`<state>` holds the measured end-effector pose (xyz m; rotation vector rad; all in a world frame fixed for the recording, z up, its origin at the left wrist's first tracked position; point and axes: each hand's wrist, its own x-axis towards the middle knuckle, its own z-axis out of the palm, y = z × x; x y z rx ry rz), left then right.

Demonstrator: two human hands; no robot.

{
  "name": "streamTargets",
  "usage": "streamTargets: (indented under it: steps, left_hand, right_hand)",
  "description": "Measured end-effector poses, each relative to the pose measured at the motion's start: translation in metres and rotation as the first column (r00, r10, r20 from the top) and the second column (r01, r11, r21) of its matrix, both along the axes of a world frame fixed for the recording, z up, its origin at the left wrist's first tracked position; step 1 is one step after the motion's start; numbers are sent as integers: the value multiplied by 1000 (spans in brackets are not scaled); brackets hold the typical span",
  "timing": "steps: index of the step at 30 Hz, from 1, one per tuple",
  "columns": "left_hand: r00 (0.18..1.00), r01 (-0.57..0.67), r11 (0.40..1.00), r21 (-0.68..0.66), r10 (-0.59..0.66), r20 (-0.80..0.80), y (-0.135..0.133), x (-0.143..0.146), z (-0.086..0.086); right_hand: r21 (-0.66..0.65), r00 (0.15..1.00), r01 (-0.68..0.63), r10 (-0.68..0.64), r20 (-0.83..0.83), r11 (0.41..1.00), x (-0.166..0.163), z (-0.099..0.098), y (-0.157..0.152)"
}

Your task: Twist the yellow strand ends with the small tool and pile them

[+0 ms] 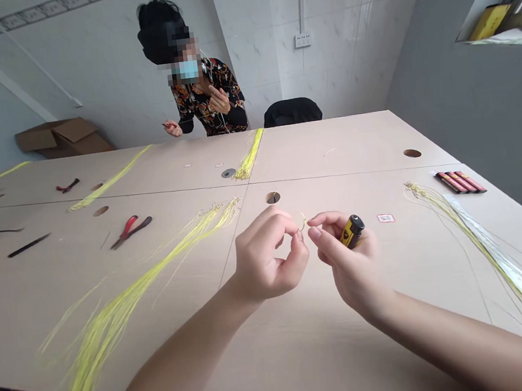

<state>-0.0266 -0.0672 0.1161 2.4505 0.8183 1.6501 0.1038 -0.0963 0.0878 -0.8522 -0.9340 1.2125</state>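
1. Pinching a short yellow strand (303,221) between thumb and forefinger, the left hand (269,258) met the right hand (344,255) just above the surface (307,342), the strand's curled tip showing in the gap between the two sets of fingertips.
2. The right hand was closed around a yellow-and-black lighter (351,230), tucked against the palm, while its thumb and forefinger nipped toward the strand's free end.
3. The step appeared to be fine handling of the strand's tip; the next move would likely call for a steady two-handed pinch.
4. The strand ran roughly left to right, its tip hooking upward; the lighter's long axis angled up and away to the right.
5. A loose bundle of yellow strands (125,294) lay to the left, red-handled pliers (129,229) beyond it, and a masked person (205,94) worked at the far side.
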Motion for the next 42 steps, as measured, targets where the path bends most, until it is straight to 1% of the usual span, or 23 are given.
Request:
streamTargets:
  steps: [3,5,10,17,20,25,32,35,39,41,42]
  left_hand:
    - [994,-56,988,140,69,-88,0,0,-1]
    - [989,-67,983,172,88,-121,1,0,-3]
    - [986,-65,987,149,86,-140,-1,2,-3]
    - [986,-65,988,143,86,-144,-3,3,-3]
    - [987,-68,988,137,86,-132,-2,2,-2]
    - [988,-82,991,106,95,-121,-2,0,0]
    - [987,-54,998,12,55,-152,-4,-2,2]
    - [993,-26,999,-44,21,-114,-4,-5,4]
    - [998,26,983,-180,-35,-46,-3,-7,8]
    - [995,72,953,-294,-87,-39,-2,-8,10]
    - [992,101,926,-364,-123,-37,-2,-8,11]
  right_hand:
    - [2,996,33,-33,78,999,1,0,0]
    - [20,994,48,-50,98,999,1,2,-1]
    - [-6,985,96,-94,143,995,2,5,-1]
    - [-34,975,78,-70,209,996,2,7,1]
    - [-17,959,80,-73,272,997,3,11,1]
    - [55,911,83,-99,401,995,4,15,2]
    - [131,882,129,-175,438,983,9,18,1]
    - [147,875,130,-183,449,981,12,22,2]
    - [140,877,115,-167,451,983,14,24,4]
    - [125,881,93,-140,452,988,13,23,4]
    - [118,884,82,-127,451,990,13,23,4]
